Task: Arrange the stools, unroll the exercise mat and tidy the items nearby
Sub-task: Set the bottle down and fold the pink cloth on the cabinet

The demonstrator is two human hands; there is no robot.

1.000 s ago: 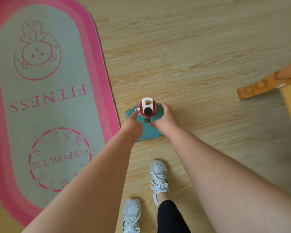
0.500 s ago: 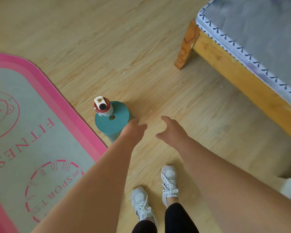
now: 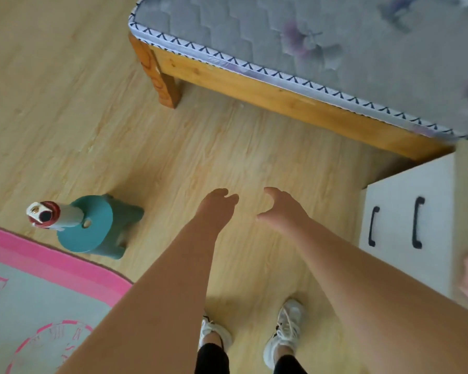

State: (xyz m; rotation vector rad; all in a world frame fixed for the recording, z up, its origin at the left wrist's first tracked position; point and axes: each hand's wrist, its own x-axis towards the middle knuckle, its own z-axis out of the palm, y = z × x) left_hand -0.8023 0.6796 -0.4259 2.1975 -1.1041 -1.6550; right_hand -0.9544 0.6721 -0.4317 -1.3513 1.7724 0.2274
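A teal round stool (image 3: 92, 228) stands on the wood floor at the left, just beyond the edge of the unrolled pink and grey exercise mat (image 3: 38, 287). A bottle with a red and white cap (image 3: 52, 214) stands upright on the stool's seat. My left hand (image 3: 216, 206) and my right hand (image 3: 284, 209) hover side by side over bare floor to the right of the stool. Both hold nothing, with fingers loosely curled and apart. Neither hand touches the stool.
A wooden bed frame (image 3: 268, 95) with a grey mattress (image 3: 308, 41) fills the upper right. A white cabinet with two black handles (image 3: 405, 225) stands at the right, beside the bed. My two white sneakers (image 3: 284, 330) stand on the floor below.
My hands let go of the stool and drew away to its right. My view swung right, bringing the bed and white cabinet into sight.
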